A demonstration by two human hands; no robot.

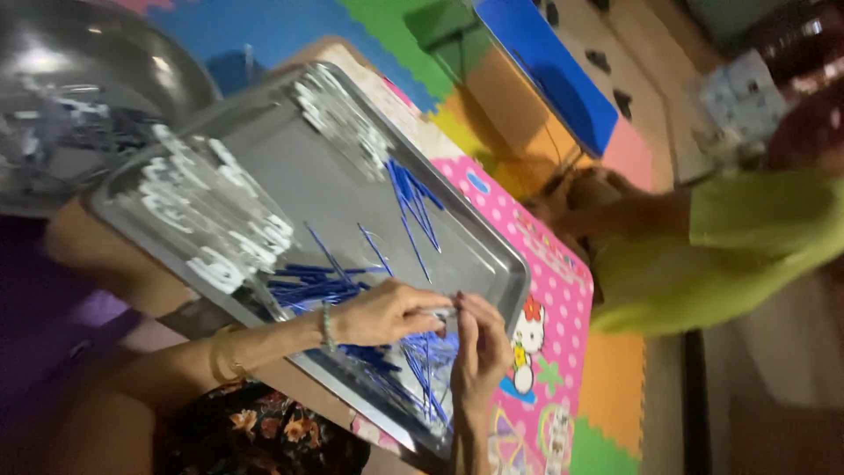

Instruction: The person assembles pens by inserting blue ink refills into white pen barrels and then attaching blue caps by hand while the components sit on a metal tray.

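A steel tray (334, 176) lies tilted across a pink dotted table (563, 290). It holds rows of small white plastic pieces (211, 220) and many thin blue sticks (316, 281). My left hand (387, 312), with a bead bracelet at the wrist, pinches a small clear piece (444, 312) over the tray's near corner. My right hand (482, 347) comes up from below and its fingertips close on the same piece. More blue sticks (422, 361) lie right under both hands.
A large steel bowl (79, 97) with more pieces stands at the upper left. Another person in a green top (747, 237) reaches toward the table's far side. A third person's arm (105, 264) lies by the tray's left edge. Coloured foam mats (387, 26) cover the floor.
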